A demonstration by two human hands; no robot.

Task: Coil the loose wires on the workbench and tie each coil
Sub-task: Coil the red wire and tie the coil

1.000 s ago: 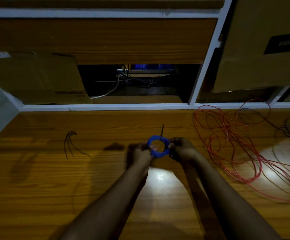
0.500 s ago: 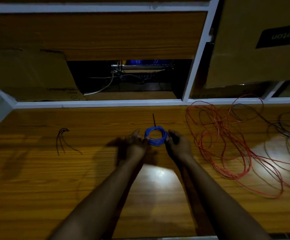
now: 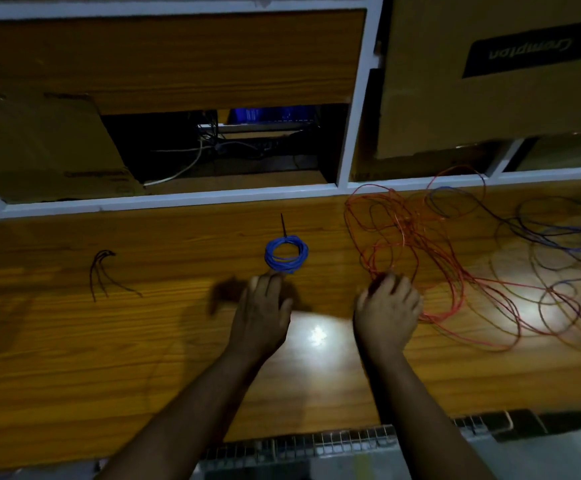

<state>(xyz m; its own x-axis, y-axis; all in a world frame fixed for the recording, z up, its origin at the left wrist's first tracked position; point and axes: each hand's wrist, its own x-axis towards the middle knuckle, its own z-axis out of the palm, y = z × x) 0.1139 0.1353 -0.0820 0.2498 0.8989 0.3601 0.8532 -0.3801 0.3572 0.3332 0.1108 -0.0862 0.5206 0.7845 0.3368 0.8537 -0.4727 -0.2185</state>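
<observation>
The tangled dark purple loose wires [image 3: 566,244] are cut off by the right edge. The right hand [image 3: 387,308] is motion-blurred; its grip cannot be determined.

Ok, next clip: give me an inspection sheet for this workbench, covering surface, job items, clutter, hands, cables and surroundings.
Surface: wooden workbench, glossy, with bright light glare near the hands.
Job's things: blue wire coil lies flat, a black tie tail sticking out of it; red loose wire lies uncoiled at right.
Clutter: black ties lie at left.
Hands: left hand open, fingertips just short of the coil; right hand at the edge of the red wire, its grip cannot be told.
Cables: dark and purple loose wires at far right; white cable in the shelf opening.
Surroundings: cardboard box at upper right.
</observation>
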